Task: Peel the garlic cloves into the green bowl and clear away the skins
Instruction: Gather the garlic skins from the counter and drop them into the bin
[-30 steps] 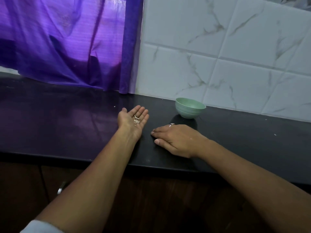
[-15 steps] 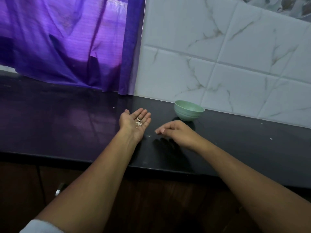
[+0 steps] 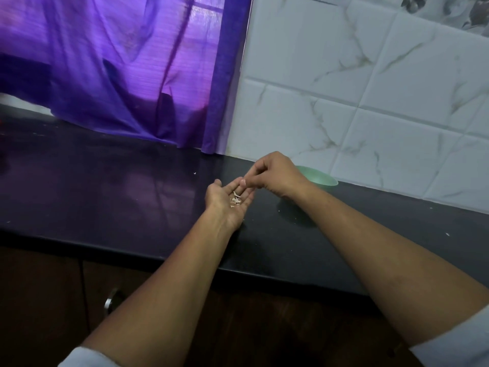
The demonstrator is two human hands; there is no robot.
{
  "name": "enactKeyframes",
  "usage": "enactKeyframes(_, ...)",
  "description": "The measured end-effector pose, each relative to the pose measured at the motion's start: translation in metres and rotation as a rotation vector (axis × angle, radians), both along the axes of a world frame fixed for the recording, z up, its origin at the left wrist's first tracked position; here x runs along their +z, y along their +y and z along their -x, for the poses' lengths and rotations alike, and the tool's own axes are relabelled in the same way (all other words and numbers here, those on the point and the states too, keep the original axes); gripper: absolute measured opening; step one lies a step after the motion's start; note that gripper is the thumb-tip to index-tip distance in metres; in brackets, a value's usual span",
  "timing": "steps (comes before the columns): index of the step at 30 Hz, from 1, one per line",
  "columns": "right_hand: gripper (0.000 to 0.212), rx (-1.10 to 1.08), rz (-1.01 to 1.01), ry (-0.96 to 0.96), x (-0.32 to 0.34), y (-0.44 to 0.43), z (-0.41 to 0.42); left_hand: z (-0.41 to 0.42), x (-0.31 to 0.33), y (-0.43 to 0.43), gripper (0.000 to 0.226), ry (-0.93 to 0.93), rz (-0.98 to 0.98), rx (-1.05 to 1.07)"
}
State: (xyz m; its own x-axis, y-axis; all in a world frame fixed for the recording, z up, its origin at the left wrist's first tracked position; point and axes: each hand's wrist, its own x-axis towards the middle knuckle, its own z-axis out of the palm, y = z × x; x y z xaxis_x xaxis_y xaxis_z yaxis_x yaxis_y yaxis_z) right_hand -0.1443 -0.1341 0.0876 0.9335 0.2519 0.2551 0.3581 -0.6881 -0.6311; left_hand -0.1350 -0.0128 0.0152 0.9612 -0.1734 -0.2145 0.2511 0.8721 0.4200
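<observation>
Two hands are working over one black counter (image 3: 132, 197). The left hand (image 3: 223, 207) is lying palm up, fingers loosely spread, cradling a few pale, papery garlic skins (image 3: 235, 201), too small to count. Just above it, the right hand (image 3: 275, 176) is pinching the topmost flake. Beyond the right hand, one green bowl (image 3: 321, 178) is sitting under marbled white tiles (image 3: 370, 83); a purple curtain (image 3: 127, 70) is hanging beyond and to the left of the left hand.

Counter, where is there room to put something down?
Bare counter stretches left of the left hand, below the purple curtain, and right of the green bowl along the tiled wall. Crowded middle: right hand over left, beside the bowl.
</observation>
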Motion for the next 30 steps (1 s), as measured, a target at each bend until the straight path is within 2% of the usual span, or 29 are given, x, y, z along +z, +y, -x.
enactKeyframes(4, 0.01, -0.022, 0.238, -0.063, 0.002, 0.005, -0.006, 0.002, 0.001, 0.0, 0.067, -0.002, 0.023, -0.009)
enactKeyframes(12, 0.019, -0.106, 0.295, -0.196, -0.001, 0.002, -0.001, 0.006, 0.003, -0.001, 0.061, 0.004, 0.002, -0.02)
enactKeyframes(15, 0.013, -0.055, 0.358, -0.168, 0.0, 0.0, 0.006, 0.015, 0.004, -0.003, 0.063, -0.013, -0.012, -0.041)
enactKeyframes(17, 0.018, -0.053, 0.37, -0.17, 0.001, -0.007, 0.014, 0.02, 0.003, -0.008, 0.062, -0.013, -0.015, -0.061)
enactKeyframes(21, 0.02, -0.101, 0.312, -0.231, 0.003, -0.034, 0.04, 0.036, 0.0, -0.035, 0.063, -0.012, -0.008, -0.108)
enactKeyframes(26, 0.006, -0.163, 0.321, -0.261, 0.01, -0.095, 0.086, 0.071, 0.009, -0.098, 0.06, -0.034, 0.005, -0.217)
enactKeyframes(30, 0.021, -0.325, 0.128, -0.378, 0.011, -0.161, 0.136, 0.108, 0.017, -0.158, 0.056, -0.066, 0.012, -0.372)
